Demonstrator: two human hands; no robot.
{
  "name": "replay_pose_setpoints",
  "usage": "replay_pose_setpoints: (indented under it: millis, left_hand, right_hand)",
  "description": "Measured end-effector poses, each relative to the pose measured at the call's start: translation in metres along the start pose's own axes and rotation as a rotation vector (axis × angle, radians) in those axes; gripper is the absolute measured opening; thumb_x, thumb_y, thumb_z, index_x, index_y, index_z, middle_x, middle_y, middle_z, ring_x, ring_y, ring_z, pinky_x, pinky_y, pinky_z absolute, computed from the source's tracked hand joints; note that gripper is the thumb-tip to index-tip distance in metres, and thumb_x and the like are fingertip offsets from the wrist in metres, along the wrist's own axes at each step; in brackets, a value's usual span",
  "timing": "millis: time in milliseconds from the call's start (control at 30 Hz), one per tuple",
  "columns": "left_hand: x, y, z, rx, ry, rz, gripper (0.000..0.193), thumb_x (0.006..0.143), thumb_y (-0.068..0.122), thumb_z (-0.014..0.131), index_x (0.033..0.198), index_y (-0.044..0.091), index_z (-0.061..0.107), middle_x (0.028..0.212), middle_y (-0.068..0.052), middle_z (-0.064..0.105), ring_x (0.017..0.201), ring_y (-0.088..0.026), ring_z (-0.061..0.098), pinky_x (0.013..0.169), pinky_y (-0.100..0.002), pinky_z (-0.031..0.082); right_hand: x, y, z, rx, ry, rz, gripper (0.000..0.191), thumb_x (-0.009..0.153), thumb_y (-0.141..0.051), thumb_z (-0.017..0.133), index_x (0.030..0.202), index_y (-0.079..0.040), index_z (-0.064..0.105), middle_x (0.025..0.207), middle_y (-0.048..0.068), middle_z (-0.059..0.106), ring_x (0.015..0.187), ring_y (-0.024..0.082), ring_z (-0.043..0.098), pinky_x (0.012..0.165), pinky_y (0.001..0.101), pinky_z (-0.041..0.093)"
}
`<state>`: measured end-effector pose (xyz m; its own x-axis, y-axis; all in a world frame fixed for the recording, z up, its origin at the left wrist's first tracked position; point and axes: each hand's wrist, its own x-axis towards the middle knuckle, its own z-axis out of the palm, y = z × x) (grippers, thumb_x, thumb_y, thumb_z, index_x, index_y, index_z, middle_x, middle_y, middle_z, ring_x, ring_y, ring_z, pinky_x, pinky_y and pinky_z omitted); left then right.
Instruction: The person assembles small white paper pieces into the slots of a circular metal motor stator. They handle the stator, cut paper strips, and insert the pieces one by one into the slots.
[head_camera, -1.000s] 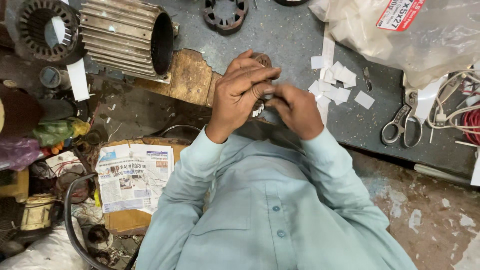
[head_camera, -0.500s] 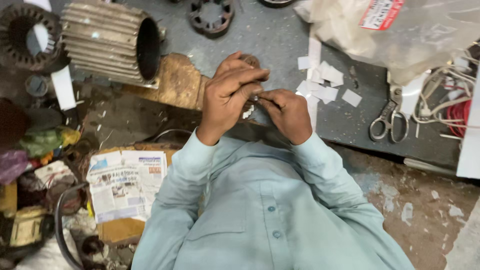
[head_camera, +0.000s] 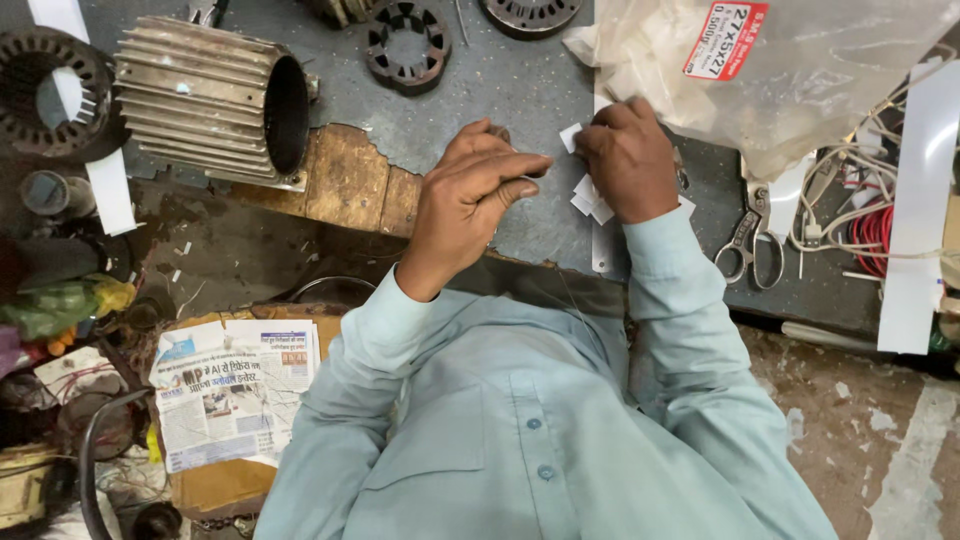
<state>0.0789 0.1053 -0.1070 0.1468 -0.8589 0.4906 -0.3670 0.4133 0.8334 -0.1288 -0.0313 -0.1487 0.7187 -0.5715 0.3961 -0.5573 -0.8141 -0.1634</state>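
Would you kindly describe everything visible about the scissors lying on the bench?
The scissors lie flat on the grey bench top, near its front edge, just beyond the sleeve of the person's right hand. They look all metal, dull grey and worn, with two looped handles pointing toward the person and the blades pointing away, apparently closed. The blade tips reach toward a clear plastic bag. No hand touches them; white wires lie close on their far side.

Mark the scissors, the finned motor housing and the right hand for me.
scissors (head_camera: 748, 248): head view, on the crossed handles near the pivot.
finned motor housing (head_camera: 200, 95): head view, on the ribbed outer side.
right hand (head_camera: 632, 160): head view, on the back of the hand, over the white paper slips.
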Motion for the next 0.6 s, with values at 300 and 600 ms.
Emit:
replay_pose_setpoints:
  millis: [300, 600]
  left_hand:
    - [-0.002, -0.004, -0.004, -0.031, -0.024, 0.031, 0.026, 0.09, 0.017, 0.081, 0.115, 0.009, 0.078, 0.1, -0.005, 0.078, 0.103, -0.021, 0.069, 0.121, -0.048, 0.043]
    - [0.001, -0.001, -0.001, -0.012, -0.087, 0.008, 0.03, 0.093, 0.018, 0.08, 0.121, 0.01, 0.076, 0.104, -0.004, 0.076, 0.103, -0.02, 0.069, 0.125, -0.047, 0.042]
  right_hand:
    - [-0.044, -0.098, -0.034, 0.248, -0.176, -0.096, 0.021, 0.077, -0.014, 0.074, 0.097, -0.005, 0.073, 0.1, 0.011, 0.062, 0.092, 0.032, 0.057, 0.08, 0.0407, 0.049]
    - [-0.054, -0.096, -0.036, 0.378, -0.104, -0.178, 0.013, 0.077, -0.014, 0.08, 0.087, -0.008, 0.075, 0.103, 0.008, 0.069, 0.093, 0.029, 0.063, 0.08, 0.0397, 0.052]
